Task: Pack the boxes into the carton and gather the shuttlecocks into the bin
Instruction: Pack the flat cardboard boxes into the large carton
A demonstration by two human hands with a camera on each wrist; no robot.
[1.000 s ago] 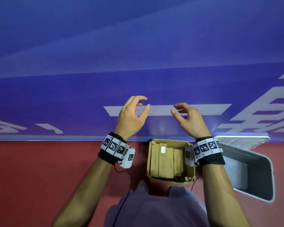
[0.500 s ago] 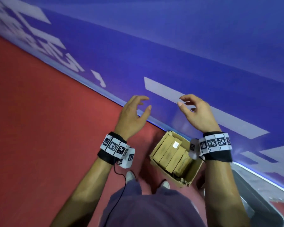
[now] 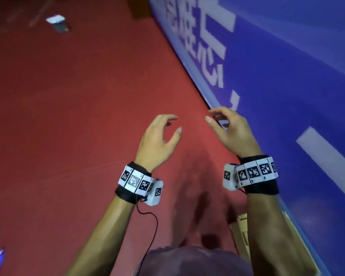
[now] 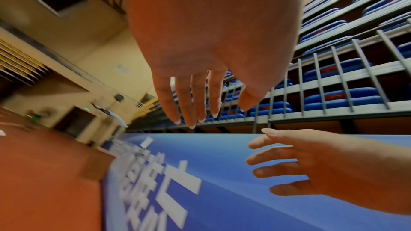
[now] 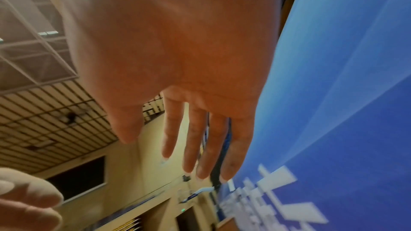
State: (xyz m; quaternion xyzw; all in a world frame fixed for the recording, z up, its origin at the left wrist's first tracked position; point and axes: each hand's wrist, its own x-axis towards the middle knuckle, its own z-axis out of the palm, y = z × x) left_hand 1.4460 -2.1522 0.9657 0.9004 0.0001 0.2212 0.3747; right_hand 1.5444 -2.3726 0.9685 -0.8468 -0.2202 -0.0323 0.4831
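Carton [image 3: 242, 234] has slid to the lower right edge, half hidden.
Left hand [image 3: 157, 144] and right hand [image 3: 232, 132] hover empty, fingers loosely curled, over smooth red floor [image 3: 68, 116].

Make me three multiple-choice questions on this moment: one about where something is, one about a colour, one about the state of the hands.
1. Where does the carton show in the head view?
A. top left
B. lower right, behind the right forearm
C. between the hands

2. What colour is the floor?
A. green
B. grey
C. red

3. What do the left hand and right hand hold?
A. nothing
B. a box each
C. one shuttlecock together

Answers: 1 B, only its cardboard edge peeks out there. 2 C, red floor runs beside the blue banner. 3 A, both hands hang loosely curled and empty in the wrist views too.
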